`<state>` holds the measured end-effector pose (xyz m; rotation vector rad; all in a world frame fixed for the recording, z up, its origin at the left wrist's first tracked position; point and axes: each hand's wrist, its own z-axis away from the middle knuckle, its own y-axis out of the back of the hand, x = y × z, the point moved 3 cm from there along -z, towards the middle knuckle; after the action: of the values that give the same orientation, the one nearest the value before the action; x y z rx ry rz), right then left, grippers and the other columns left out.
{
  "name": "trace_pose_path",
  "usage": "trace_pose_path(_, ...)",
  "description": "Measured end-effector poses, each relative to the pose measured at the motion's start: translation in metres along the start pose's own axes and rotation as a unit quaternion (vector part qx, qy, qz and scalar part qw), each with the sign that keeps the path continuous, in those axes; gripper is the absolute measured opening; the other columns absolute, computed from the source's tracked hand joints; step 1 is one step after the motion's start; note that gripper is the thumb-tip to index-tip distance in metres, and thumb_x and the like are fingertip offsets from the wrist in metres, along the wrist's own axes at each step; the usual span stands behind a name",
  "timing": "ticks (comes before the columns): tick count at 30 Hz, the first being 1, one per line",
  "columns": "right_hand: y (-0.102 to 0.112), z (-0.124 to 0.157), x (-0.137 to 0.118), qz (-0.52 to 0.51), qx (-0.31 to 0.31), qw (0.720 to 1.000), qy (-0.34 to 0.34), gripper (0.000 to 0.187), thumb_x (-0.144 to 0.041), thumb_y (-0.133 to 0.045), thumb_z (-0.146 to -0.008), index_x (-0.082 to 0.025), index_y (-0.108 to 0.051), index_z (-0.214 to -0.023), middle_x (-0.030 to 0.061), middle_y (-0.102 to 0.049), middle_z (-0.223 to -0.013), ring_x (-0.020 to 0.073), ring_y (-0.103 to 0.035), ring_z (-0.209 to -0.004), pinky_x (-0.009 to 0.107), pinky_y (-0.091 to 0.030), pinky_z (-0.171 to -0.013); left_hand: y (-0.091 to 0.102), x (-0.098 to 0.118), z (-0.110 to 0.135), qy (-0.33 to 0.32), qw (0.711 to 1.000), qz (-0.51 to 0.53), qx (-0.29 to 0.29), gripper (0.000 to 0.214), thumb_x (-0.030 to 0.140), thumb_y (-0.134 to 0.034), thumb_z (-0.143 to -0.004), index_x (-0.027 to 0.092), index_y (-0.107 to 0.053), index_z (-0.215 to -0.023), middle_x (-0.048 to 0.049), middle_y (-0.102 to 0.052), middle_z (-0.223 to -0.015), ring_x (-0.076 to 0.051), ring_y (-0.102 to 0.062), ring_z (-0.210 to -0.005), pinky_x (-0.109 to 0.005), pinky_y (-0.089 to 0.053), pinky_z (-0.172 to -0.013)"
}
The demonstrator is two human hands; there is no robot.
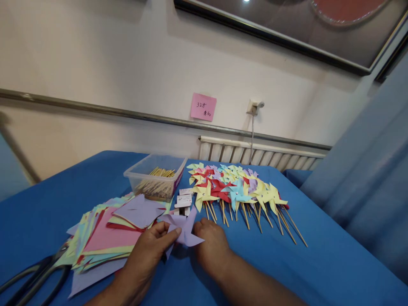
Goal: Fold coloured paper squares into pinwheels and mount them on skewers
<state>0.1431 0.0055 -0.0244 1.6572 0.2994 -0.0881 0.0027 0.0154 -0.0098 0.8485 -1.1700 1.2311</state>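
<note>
Between the thumb and fingers of my left hand point(156, 242) is a purple paper pinwheel point(185, 227), its blades folded in to the centre. Close beside its right edge, my right hand point(212, 244) is closed, with the fingertips turned away, so what they hold, if anything, is hidden. Small white boxes point(184, 200) lie just beyond the pinwheel. To the left of my left hand is a stack of coloured paper squares point(105, 229), with a purple sheet point(140, 210) on top.
Finished pinwheels on sticks point(236, 191) lie heaped at the right. Behind the paper stands a clear plastic box point(137, 172) of wooden sticks point(156, 185). Black-handled scissors point(41, 272) rest at the left on the blue tablecloth point(274, 263). A radiator point(236, 151) runs along the wall.
</note>
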Motion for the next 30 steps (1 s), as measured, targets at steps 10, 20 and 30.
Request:
trace_pose_path(10,-0.0019,0.0008,0.0004,-0.008,-0.004,0.999,0.032,0.018,-0.023,-0.053,-0.085,-0.022,-0.070,-0.091,0.0075,-0.067,-0.084,0.0216,-0.063,-0.075,0.027,-0.042,-0.060,0.0010,-0.0031,-0.0016,0.000,1.000,0.012,0.004,0.024,0.035,-0.074,-0.062,0.017,-0.064,-0.073,-0.0015,-0.069,-0.065,-0.017,-0.062,-0.057,-0.027,-0.047,-0.056)
trace_pose_path(20,0.0034,0.0013,0.0049,-0.015,0.002,1.000,0.016,0.017,-0.024,-0.049,-0.086,-0.017,-0.066,-0.086,0.0105,-0.066,-0.084,0.0244,-0.063,-0.077,0.030,-0.042,-0.063,-0.0011,-0.0040,0.0000,0.001,0.999,0.037,-0.008,0.022,0.034,-0.074,-0.063,0.017,-0.063,-0.072,-0.0007,-0.068,-0.064,-0.016,-0.062,-0.058,-0.026,-0.046,-0.057)
trace_pose_path(30,0.0058,0.0044,-0.0004,0.014,-0.010,1.000,0.005,0.017,-0.008,-0.051,-0.079,-0.015,-0.066,-0.086,0.0106,-0.068,-0.088,0.0234,-0.064,-0.081,0.028,-0.044,-0.066,0.0012,-0.0024,-0.0029,-0.010,1.000,0.020,0.002,0.025,0.036,-0.074,-0.061,0.016,-0.063,-0.072,-0.0009,-0.067,-0.063,-0.019,-0.064,-0.060,-0.028,-0.048,-0.058)
